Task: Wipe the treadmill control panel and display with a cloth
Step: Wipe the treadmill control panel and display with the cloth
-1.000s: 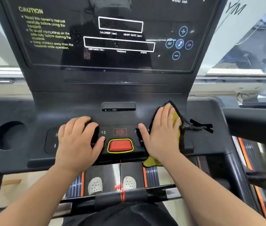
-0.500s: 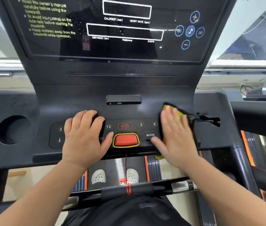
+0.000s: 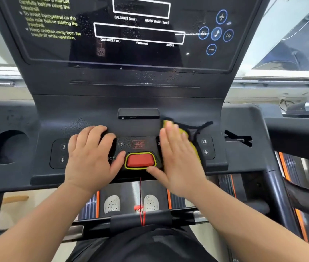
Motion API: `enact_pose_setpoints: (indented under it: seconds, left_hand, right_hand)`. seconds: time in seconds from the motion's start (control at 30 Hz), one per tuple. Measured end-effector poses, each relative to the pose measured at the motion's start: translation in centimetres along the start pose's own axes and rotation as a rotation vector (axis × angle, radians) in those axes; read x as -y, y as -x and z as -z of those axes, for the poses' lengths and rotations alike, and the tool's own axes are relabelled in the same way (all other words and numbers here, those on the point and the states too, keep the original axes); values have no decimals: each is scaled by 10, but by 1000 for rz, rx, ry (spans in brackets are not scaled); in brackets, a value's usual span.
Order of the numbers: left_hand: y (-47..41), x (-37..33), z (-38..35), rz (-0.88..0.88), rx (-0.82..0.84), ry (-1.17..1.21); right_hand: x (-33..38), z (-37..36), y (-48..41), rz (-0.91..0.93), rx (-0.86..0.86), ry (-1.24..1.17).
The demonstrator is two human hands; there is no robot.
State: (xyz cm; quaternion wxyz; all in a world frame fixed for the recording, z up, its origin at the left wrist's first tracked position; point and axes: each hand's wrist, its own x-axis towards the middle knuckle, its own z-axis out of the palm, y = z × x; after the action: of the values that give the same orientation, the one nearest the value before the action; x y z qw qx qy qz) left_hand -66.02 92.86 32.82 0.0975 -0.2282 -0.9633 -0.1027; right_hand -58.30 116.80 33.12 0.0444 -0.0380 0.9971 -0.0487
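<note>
The treadmill's black control panel (image 3: 207, 147) has numbered keys and a red stop button (image 3: 140, 160) in a yellow ring. Above it rises the dark display (image 3: 131, 35), speckled with fine droplets. My right hand (image 3: 178, 163) lies flat on a yellow cloth (image 3: 185, 130) with a black edge, pressing it onto the keys just right of the red button. The cloth shows past my fingertips and along my hand's outer side. My left hand (image 3: 91, 157) rests flat on the keys left of the button, holding nothing.
A round cup-holder hole (image 3: 8, 147) is at the far left of the console, and a small port bar (image 3: 138, 113) sits above the keys. A red safety cord (image 3: 140, 193) hangs to the front handlebar (image 3: 140, 218). A black side rail (image 3: 297, 137) runs at right.
My right hand slid the cloth leftward across the panel toward the red button, uncovering the 12 and plus keys at right. My left hand stayed in place. The view tilted down slightly.
</note>
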Motion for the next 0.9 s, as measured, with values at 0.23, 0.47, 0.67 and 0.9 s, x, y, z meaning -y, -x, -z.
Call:
enact_pose_setpoints:
  seconds: [0.23, 0.47, 0.67, 0.9]
  left_hand:
    - [0, -1, 0, 1, -21, -2]
    - [0, -1, 0, 13, -4, -1]
    - [1, 1, -1, -3, -42, 11]
    - [1, 0, 0, 2, -30, 10]
  right_hand:
    - [-38, 12, 4, -364, 29, 56]
    - [39, -7, 12, 43, 54, 29]
    - [-46, -1, 35, -106, -4, 41]
    - [-16, 8, 7, -292, 23, 110]
